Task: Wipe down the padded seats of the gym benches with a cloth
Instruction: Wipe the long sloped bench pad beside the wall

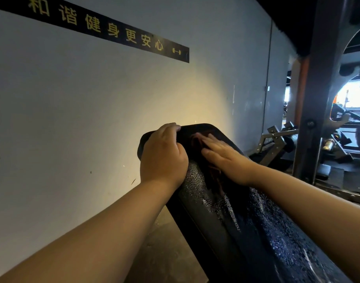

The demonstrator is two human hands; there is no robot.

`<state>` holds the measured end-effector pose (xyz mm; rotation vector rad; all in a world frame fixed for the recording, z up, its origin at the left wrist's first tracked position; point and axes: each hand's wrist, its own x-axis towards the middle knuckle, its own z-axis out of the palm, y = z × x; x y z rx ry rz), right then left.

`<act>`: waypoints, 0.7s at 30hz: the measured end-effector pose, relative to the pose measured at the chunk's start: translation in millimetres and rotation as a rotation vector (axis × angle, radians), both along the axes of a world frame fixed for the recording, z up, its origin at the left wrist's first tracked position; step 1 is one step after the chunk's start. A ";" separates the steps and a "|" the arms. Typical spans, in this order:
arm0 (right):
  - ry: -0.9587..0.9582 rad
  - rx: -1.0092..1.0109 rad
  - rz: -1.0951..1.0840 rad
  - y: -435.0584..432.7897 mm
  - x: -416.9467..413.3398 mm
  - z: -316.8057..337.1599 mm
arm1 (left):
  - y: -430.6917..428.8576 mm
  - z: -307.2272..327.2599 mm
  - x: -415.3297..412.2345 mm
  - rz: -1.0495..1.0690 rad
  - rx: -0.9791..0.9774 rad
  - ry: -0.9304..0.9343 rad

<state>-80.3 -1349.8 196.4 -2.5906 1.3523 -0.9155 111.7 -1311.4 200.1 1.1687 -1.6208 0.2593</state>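
Curled over the top left edge of the pad (246, 217), the left hand (161, 158) has a holding grip on it: the thumb lies on the near face and the fingers wrap over the far rim. Beside it, the right hand (226, 158) lies flat with straight fingers, pressing a dark reddish cloth (197, 140) against the pad's face. This grip is wide, nothing pinched; the palm and fingers simply rest on the cloth.

Both bare forearms reach in from the near edge, the left one from lower left, the right one from lower right.

The pad is black, with a grained, leather-like skin, and it slopes up and away from the camera toward its rounded top end. Wet streaks and beads shine along its lower right part. The cloth sits near the top of the pad, partly under the right hand, with a darker fold trailing down just beside the wrist; its full outline is hard to tell against the black surface.

Below the pad on the left, a patch of brown floor (167, 256) shows.

Behind the pad stands a pale wall (73, 111), lit warm near the hands. A black strip sign (105, 27) with yellow characters runs across it high up.

Far right, a dark steel post (316, 103) rises, with gym machines (281, 139) beyond it and a bright window (352, 97) at the back.
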 end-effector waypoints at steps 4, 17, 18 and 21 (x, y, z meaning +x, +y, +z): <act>-0.058 0.081 -0.238 -21.7 28.4 20.5 | 1.5 0.5 0.5 0.015 0.005 -0.018; -0.063 0.096 -0.273 -21.0 25.6 16.8 | 2.3 2.0 -1.7 0.018 -0.002 -0.040; -0.077 0.072 -0.219 -16.9 36.6 18.6 | 2.4 2.2 -2.1 0.011 -0.002 -0.036; -0.075 0.009 -0.036 -3.7 43.4 12.9 | 2.2 1.0 -0.9 -0.008 -0.005 -0.020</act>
